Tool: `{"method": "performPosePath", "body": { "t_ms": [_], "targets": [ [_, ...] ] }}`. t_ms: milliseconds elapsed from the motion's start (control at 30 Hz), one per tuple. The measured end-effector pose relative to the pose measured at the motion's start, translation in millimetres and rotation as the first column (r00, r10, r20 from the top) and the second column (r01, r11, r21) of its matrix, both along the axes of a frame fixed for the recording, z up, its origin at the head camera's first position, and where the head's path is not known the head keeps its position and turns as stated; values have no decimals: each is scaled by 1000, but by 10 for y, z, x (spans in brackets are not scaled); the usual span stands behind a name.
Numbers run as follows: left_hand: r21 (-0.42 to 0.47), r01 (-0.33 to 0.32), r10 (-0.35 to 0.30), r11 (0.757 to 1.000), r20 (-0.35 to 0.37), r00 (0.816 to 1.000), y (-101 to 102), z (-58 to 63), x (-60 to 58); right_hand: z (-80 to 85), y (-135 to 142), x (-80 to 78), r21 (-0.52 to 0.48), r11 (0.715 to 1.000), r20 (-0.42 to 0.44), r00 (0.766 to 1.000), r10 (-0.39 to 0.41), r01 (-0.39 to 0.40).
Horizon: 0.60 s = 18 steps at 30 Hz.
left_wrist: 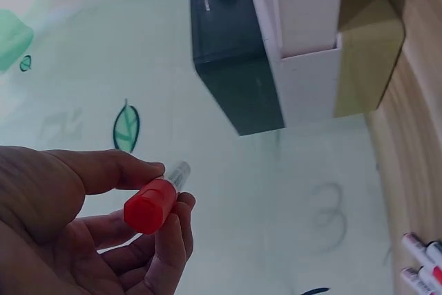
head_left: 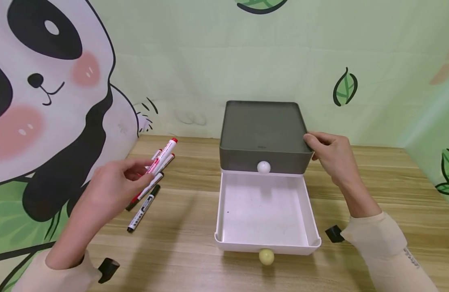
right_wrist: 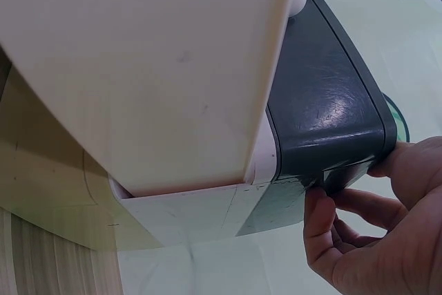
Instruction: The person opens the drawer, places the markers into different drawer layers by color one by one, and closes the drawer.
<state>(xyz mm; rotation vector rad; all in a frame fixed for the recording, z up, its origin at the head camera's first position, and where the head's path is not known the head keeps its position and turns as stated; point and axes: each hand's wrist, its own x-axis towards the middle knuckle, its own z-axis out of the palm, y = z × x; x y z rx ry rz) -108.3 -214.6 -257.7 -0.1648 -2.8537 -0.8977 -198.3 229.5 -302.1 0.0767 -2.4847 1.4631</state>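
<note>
My left hand (head_left: 113, 184) holds a white marker (head_left: 166, 151) with a red cap, tilted above the other markers. In the left wrist view, thumb and fingers pinch the marker near its red end (left_wrist: 148, 208). My right hand (head_left: 334, 156) grips the right side of a small drawer unit (head_left: 262, 125), thumb at the rim of its dark grey top section and fingers against the side wall (right_wrist: 321, 205). Below that section, a white drawer (head_left: 266, 211) stands pulled out, nothing lying in it. A yellow knob (head_left: 266, 256) is on its front.
Several markers lie on the wooden table (head_left: 188, 227) at the left, among them a black-capped one (head_left: 143, 209). A white knob (head_left: 264, 167) sits on the dark grey front. Behind stands a green cloth backdrop (head_left: 173, 73) with a printed panda.
</note>
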Motion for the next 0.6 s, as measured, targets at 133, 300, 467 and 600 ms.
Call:
{"method": "performPosePath", "body": {
  "t_ms": [133, 300, 467, 600],
  "targets": [
    [-7, 6, -6, 1000, -14, 1000, -28, 132, 59, -1, 1, 0, -5, 1000, -4, 1000, -2, 2],
    [-13, 5, -5, 1000, -2, 1000, -21, 240, 144, -5, 7, -5, -6, 1000, 6, 1000, -3, 4],
    [8, 30, -30, 1000, -15, 999, 51, 230, 172, -6, 7, -9, -6, 1000, 8, 1000, -7, 7],
    [8, 47, -47, 999, -29, 998, 105, 189, 163, -4, 3, -10, -6, 1000, 8, 1000, -4, 4]
  ]
}}
